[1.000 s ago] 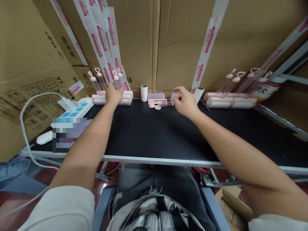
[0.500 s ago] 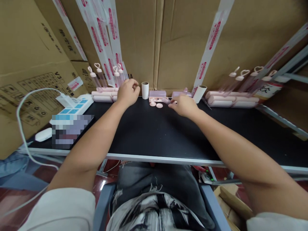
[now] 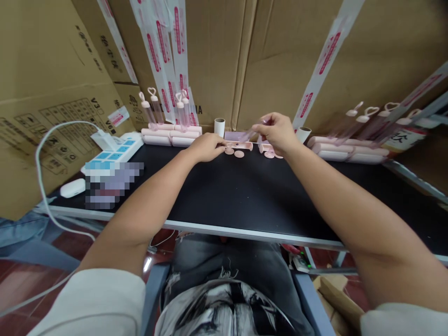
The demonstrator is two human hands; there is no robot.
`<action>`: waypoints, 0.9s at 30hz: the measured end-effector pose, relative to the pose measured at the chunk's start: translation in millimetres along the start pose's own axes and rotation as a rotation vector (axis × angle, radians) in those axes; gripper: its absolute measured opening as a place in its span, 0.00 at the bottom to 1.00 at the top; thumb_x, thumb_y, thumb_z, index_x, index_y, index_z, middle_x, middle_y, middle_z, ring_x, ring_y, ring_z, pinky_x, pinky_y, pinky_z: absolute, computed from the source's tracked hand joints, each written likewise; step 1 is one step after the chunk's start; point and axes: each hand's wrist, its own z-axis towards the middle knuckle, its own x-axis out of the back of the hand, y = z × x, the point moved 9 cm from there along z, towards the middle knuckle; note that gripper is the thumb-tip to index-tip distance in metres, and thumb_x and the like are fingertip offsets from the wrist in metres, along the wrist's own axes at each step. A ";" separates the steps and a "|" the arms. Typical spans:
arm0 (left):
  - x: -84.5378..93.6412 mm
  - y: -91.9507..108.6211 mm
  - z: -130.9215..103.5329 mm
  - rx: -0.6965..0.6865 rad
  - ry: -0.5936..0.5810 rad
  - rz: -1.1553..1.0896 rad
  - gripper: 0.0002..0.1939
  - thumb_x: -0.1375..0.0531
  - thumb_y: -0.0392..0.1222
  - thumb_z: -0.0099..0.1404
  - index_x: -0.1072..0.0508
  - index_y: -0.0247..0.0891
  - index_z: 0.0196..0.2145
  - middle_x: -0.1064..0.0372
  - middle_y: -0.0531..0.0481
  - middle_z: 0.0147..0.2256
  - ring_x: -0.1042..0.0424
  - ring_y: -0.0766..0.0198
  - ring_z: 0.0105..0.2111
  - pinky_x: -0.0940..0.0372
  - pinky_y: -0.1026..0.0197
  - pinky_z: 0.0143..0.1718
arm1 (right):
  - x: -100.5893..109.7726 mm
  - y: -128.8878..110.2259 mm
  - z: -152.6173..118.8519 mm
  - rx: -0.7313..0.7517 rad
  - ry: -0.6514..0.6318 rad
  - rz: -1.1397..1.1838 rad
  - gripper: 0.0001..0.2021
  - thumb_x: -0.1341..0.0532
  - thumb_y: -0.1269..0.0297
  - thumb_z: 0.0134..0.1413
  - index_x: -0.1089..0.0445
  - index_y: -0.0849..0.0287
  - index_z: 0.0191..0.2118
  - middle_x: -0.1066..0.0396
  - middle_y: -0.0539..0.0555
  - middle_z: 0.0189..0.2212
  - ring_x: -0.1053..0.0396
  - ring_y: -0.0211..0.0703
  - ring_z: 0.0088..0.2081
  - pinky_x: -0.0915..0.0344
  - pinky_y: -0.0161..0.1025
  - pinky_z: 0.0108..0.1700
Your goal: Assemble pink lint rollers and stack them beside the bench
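Note:
My right hand [image 3: 275,133] is raised over the back of the black table, its fingers closed on a clear lilac tube [image 3: 248,135] that slants down to the left. Below the tube lies a pale pink trough-shaped piece [image 3: 244,145]. At that piece's left end, my left hand [image 3: 209,147] has its thumb and fingers pinched together; what is between them is hidden. Small pink discs [image 3: 239,154] lie just in front of the trough. Under my right hand are another pink piece [image 3: 263,148] and a pink disc [image 3: 269,155], partly covered.
White open cylinders [image 3: 219,127] [image 3: 303,135] stand at the back. Pink stacked tubes [image 3: 185,141] with heart-topped clear tubes [image 3: 180,112] are at left, similar pink tubes [image 3: 367,154] at right. A power strip [image 3: 114,154] and white case [image 3: 73,188] lie left. Cardboard [image 3: 287,56] walls the back.
My left hand has come down and right to the trough's left end. My right hand has risen from the tabletop with the clear lilac tube. The camera view has shifted slightly.

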 end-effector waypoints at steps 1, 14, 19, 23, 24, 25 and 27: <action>1.3 -2.6 -0.5 0.011 0.004 -0.009 0.19 0.41 0.46 0.73 0.14 0.42 0.55 0.16 0.43 0.52 0.19 0.51 0.51 0.31 0.54 0.53 | -4.7 -0.5 3.1 -0.001 -0.004 0.030 0.11 0.30 0.65 0.51 0.34 0.54 0.36 0.31 0.50 0.31 0.32 0.43 0.32 0.30 0.44 0.35; 14.3 -14.4 -4.2 0.089 0.057 -0.053 0.19 0.39 0.44 0.72 0.14 0.38 0.54 0.15 0.40 0.51 0.18 0.51 0.49 0.31 0.53 0.50 | -52.5 5.7 -10.9 0.182 -0.122 -0.475 0.10 0.30 0.64 0.52 0.28 0.56 0.40 0.22 0.55 0.37 0.27 0.49 0.38 0.32 0.46 0.47; 16.3 -16.4 -4.7 0.095 0.068 -0.065 0.18 0.39 0.45 0.72 0.14 0.38 0.53 0.15 0.41 0.51 0.18 0.51 0.49 0.31 0.53 0.51 | -53.1 15.1 6.1 0.145 -0.079 -0.546 0.12 0.29 0.63 0.52 0.28 0.57 0.42 0.21 0.57 0.39 0.27 0.50 0.40 0.32 0.46 0.48; 19.5 -20.1 -4.9 0.106 0.098 -0.075 0.17 0.39 0.44 0.72 0.14 0.38 0.52 0.15 0.41 0.50 0.18 0.51 0.49 0.31 0.53 0.51 | -52.5 21.2 13.0 0.121 -0.069 -0.572 0.15 0.28 0.60 0.53 0.28 0.57 0.44 0.21 0.58 0.39 0.27 0.52 0.40 0.32 0.47 0.46; 20.6 -20.5 -5.0 0.107 0.106 -0.072 0.17 0.39 0.44 0.72 0.14 0.38 0.51 0.14 0.42 0.50 0.18 0.52 0.49 0.31 0.54 0.51 | -51.7 21.7 13.1 0.115 -0.067 -0.580 0.16 0.28 0.59 0.52 0.27 0.58 0.45 0.21 0.58 0.40 0.26 0.52 0.41 0.31 0.48 0.47; 21.7 -20.7 -5.1 0.107 0.113 -0.067 0.17 0.39 0.44 0.72 0.14 0.38 0.51 0.14 0.42 0.50 0.18 0.52 0.49 0.31 0.54 0.50 | -50.7 21.8 12.9 0.109 -0.064 -0.586 0.18 0.27 0.58 0.52 0.27 0.58 0.46 0.20 0.59 0.41 0.25 0.54 0.42 0.31 0.49 0.48; 23.7 -20.5 -5.3 0.106 0.124 -0.058 0.17 0.38 0.43 0.71 0.14 0.38 0.51 0.14 0.42 0.49 0.18 0.52 0.48 0.31 0.54 0.50 | -48.2 20.6 11.7 0.101 -0.056 -0.588 0.22 0.27 0.56 0.52 0.27 0.59 0.50 0.20 0.61 0.43 0.24 0.57 0.45 0.30 0.51 0.51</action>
